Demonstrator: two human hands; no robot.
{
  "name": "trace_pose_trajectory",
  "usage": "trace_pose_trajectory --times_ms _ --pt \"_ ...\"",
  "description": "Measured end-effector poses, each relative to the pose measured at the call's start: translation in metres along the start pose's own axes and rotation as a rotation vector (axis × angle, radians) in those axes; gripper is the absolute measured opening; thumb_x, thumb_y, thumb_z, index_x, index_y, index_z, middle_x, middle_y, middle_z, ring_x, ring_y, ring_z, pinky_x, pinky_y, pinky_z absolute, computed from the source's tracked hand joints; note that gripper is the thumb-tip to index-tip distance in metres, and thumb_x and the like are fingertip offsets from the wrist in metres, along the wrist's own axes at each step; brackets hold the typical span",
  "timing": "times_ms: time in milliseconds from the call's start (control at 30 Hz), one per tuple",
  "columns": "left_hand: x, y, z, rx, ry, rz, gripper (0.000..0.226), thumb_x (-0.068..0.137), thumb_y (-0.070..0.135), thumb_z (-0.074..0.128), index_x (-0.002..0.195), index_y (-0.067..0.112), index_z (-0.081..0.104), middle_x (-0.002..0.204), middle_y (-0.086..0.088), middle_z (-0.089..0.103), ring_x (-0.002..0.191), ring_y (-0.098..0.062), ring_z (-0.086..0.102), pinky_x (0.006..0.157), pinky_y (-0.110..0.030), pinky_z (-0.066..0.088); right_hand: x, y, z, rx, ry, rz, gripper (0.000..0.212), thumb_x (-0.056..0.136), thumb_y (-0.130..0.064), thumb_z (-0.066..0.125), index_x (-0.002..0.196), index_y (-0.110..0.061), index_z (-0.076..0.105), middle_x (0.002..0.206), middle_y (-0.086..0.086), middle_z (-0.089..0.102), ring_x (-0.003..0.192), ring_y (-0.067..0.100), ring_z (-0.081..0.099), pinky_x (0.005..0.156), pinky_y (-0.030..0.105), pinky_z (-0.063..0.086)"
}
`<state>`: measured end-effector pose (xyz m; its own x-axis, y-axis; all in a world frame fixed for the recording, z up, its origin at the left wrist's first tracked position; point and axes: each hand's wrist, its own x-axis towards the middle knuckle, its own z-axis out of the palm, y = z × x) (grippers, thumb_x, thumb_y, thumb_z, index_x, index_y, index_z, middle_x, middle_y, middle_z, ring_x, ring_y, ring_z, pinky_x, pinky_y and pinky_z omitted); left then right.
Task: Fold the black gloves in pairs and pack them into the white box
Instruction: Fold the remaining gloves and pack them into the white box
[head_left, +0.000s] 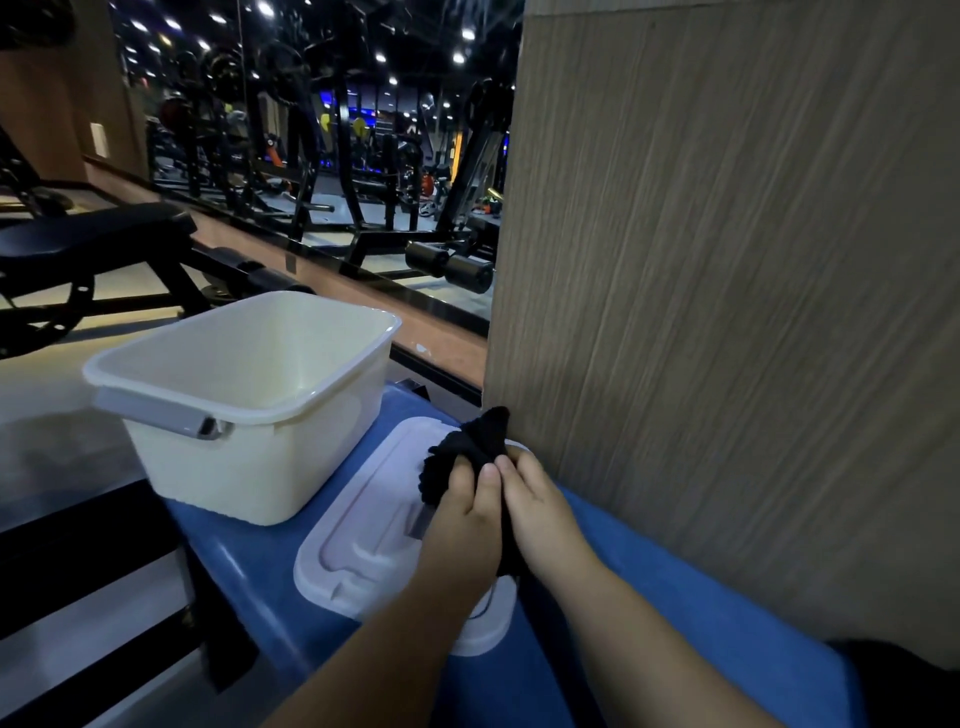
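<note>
Two hands meet on a bunched bundle of black gloves (470, 449), held over the far end of a white lid (353, 540). The left hand (462, 519) curls its fingers round the bundle; the right hand (540, 512) pinches it between thumb and fingers. At ten o'clock from the gloves the white box (249, 467) stands open-topped on a blue surface (675, 582); a wooden panel (727, 260) rises at three o'clock

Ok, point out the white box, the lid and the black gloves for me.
box (234, 467): head view, on its near outer wall.
lid (353, 545): head view, on a bare part of its flat top.
gloves (470, 441): head view, on the bunched fabric at the top.
</note>
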<state>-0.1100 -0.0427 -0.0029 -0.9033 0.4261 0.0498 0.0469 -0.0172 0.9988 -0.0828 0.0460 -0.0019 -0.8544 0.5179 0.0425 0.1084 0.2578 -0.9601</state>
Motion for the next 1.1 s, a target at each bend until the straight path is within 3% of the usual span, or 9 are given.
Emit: trace_pose_trajectory --times_ms 100,200,400,467,533,633,900,1000,1100 --pt "-0.015 -0.004 0.024 0.030 -0.115 -0.004 0.035 0.099 0.043 0.033 0.126 0.028 0.049 0.123 -0.001 0.059 0.114 -0.015 0.055 0.103 -0.040 0.042 -0.021 0.008 -0.028 -0.040 0.080 0.001 0.022 0.099 -0.040 0.043 0.112 -0.033 0.060 0.114 -0.005 0.062 0.107 0.010 0.058 0.097 0.035 0.045" --pt "-0.031 -0.007 0.044 0.117 -0.208 0.015 0.031 0.101 0.040 0.033 0.120 0.025 0.051 0.113 0.001 0.062 0.105 -0.011 0.058 0.093 -0.031 0.045 -0.045 0.020 -0.055 -0.058 0.145 0.024 0.021 0.099 -0.040 0.042 0.106 -0.032 0.060 0.112 -0.004 0.063 0.106 0.009 0.058 0.097 0.035 0.045" --pt "-0.044 -0.016 0.069 0.354 -0.338 0.104 0.026 0.100 0.036 0.039 0.077 0.025 0.045 0.083 0.003 0.057 0.080 -0.012 0.057 0.067 -0.027 0.041 -0.083 0.039 -0.103 -0.242 0.292 0.078 0.029 0.096 -0.043 0.049 0.122 -0.032 0.052 0.126 -0.008 0.053 0.116 0.007 0.048 0.097 0.025 0.039" --pt "-0.044 -0.024 0.075 0.484 -0.321 0.188 0.021 0.098 0.035 0.041 0.085 0.023 0.050 0.093 0.002 0.057 0.092 -0.017 0.056 0.078 -0.032 0.045 -0.095 0.044 -0.115 -0.329 0.337 0.101 0.038 0.092 -0.045 0.055 0.127 -0.031 0.051 0.125 -0.010 0.048 0.116 0.006 0.045 0.097 0.025 0.038" --pt "-0.046 -0.029 0.082 0.597 -0.333 0.222 0.029 0.098 0.039 0.040 0.116 0.020 0.054 0.119 0.000 0.056 0.114 -0.022 0.050 0.095 -0.038 0.043 -0.104 0.047 -0.125 -0.411 0.371 0.140 0.043 0.090 -0.048 0.058 0.128 -0.030 0.051 0.121 -0.013 0.045 0.116 0.006 0.043 0.099 0.028 0.040" --pt "-0.055 -0.025 0.088 0.707 -0.301 0.203 0.048 0.099 0.043 0.037 0.141 0.022 0.039 0.143 0.001 0.042 0.130 -0.023 0.036 0.104 -0.038 0.033 -0.114 0.049 -0.131 -0.475 0.402 0.171 0.043 0.087 -0.050 0.061 0.124 -0.031 0.053 0.114 -0.017 0.042 0.119 0.010 0.045 0.099 0.034 0.044" --pt "-0.076 -0.014 0.093 0.806 -0.154 0.271 0.058 0.093 0.051 0.046 0.143 0.027 0.031 0.154 0.005 0.022 0.140 -0.020 0.020 0.108 -0.044 0.020 -0.131 0.043 -0.137 -0.416 0.575 0.036 0.032 0.089 -0.044 0.060 0.116 -0.028 0.066 0.115 -0.011 0.058 0.117 0.011 0.050 0.103 0.039 0.042" --pt "-0.083 -0.009 0.093 0.756 -0.124 0.346 0.063 0.088 0.041 0.058 0.143 0.029 0.029 0.151 0.007 0.027 0.138 -0.018 0.022 0.109 -0.044 0.021 -0.141 0.033 -0.143 -0.339 0.647 -0.010 0.014 0.091 -0.030 0.062 0.102 -0.035 0.068 0.108 -0.012 0.062 0.109 0.009 0.056 0.098 0.034 0.046" --pt "-0.095 0.002 0.096 0.706 -0.180 0.417 0.050 0.090 0.039 0.056 0.137 0.031 0.040 0.137 0.011 0.044 0.132 -0.014 0.027 0.108 -0.040 0.022 -0.157 0.019 -0.153 -0.248 0.678 -0.046 0.020 0.088 -0.022 0.065 0.088 -0.042 0.066 0.101 -0.013 0.067 0.099 0.005 0.061 0.091 0.030 0.051"
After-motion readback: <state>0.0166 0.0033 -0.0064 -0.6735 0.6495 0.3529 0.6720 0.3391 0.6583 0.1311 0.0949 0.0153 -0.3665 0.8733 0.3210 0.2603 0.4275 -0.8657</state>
